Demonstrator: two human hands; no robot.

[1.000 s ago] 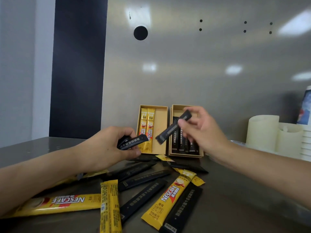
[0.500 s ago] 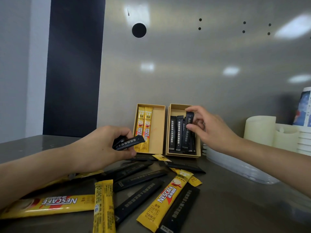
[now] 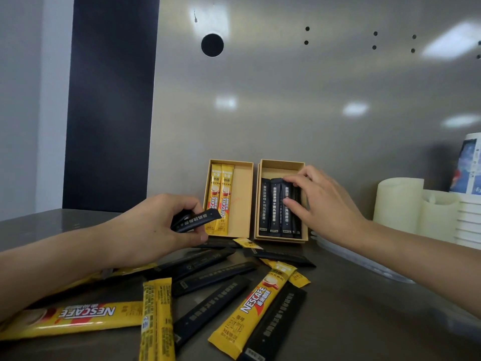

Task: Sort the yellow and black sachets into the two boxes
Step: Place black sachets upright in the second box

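**Sorting in progress.** Left hand: grip closed round a held black sachet, which jutted rightward from between thumb and fingers, above the desk. Right hand: grip loosely spread, fingertips touching the boxed black sachets in the right box; yellow sachets lay in the left box.

1. A brushed metal back panel rises behind the counter. It has one round dark hole high up and small holes in pairs to the right of that.
2. Soft patches of reflected light lie across the panel, brightest at the upper right.
3. To the left stands a tall dark panel, then a pale grey wall.
4. The worktop is dull grey steel.
5. At the right edge is a cream cylinder, with a lower one just beside it. A white ribbed stack and a printed cup stand behind.
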